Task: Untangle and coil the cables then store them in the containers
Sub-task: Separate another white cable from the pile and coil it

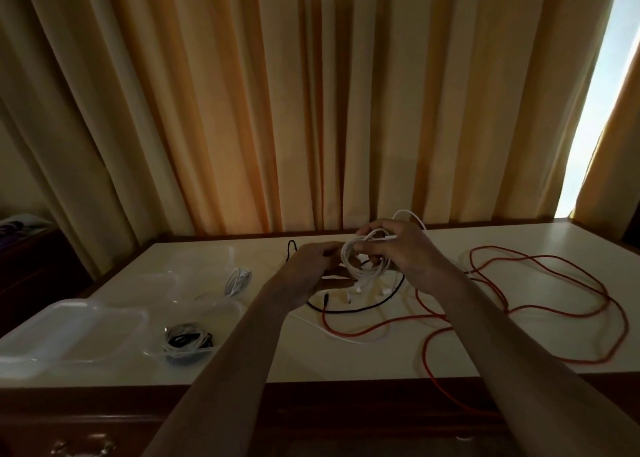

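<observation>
The thin white cable point(360, 259), partly wound into a small coil, was held above the cream desk point(346, 363). The left hand point(313, 260) gripped the coil's side while the right hand point(398, 245) pinched a loop. Its trailing tail crossed the long red cable point(519, 283) and thin black cable point(346, 309), so pulling could likely snag them and loosen the coil.
</observation>
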`<state>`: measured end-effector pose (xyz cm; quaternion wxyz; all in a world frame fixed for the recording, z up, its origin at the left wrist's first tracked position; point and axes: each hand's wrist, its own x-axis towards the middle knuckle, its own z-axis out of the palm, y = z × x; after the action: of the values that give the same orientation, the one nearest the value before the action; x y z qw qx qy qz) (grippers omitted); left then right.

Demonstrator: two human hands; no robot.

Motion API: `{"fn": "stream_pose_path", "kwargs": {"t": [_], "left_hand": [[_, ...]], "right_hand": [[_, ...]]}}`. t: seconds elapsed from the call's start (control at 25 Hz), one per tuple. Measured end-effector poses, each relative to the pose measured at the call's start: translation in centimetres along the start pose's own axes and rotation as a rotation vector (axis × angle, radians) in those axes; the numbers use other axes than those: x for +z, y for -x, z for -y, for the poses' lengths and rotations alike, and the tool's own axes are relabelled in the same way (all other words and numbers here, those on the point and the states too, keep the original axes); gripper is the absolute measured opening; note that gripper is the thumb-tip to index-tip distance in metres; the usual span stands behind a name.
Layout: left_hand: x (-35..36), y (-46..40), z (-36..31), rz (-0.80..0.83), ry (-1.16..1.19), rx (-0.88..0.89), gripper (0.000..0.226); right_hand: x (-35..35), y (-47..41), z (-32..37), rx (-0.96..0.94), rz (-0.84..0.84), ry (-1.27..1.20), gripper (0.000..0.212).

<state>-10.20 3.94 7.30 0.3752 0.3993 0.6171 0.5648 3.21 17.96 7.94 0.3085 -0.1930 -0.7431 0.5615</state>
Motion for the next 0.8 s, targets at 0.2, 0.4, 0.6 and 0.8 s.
{"fn": "stream_pose_path", "kwargs": {"t": [0.2,0.4,0.6,0.8], "left_hand": [[-1.3,-0.5,0.1,-0.187,-0.102,-0.01,0.026],[-3.3,1.1,-1.0,-0.21,-0.082,-0.038,0.034],[-7.8,3.1,-1.2,-0.311,-0.367,-0.075,0.016],[-14.0,5.7,-1.3,-0.405,-0.477,-0.101,0.017]], "right_hand": [[0.2,-1.2,0.2,0.043,-0.036,-0.229,0.023],[2.9,-2.3,0.0,0.001,-0.123,-0.077,0.011],[8.6,-2.6,-0.7,0.054,-0.122,-0.049,0.014],[15.9,-4.2,0.3,-0.014,-0.049,-0.089,0.013]]}}
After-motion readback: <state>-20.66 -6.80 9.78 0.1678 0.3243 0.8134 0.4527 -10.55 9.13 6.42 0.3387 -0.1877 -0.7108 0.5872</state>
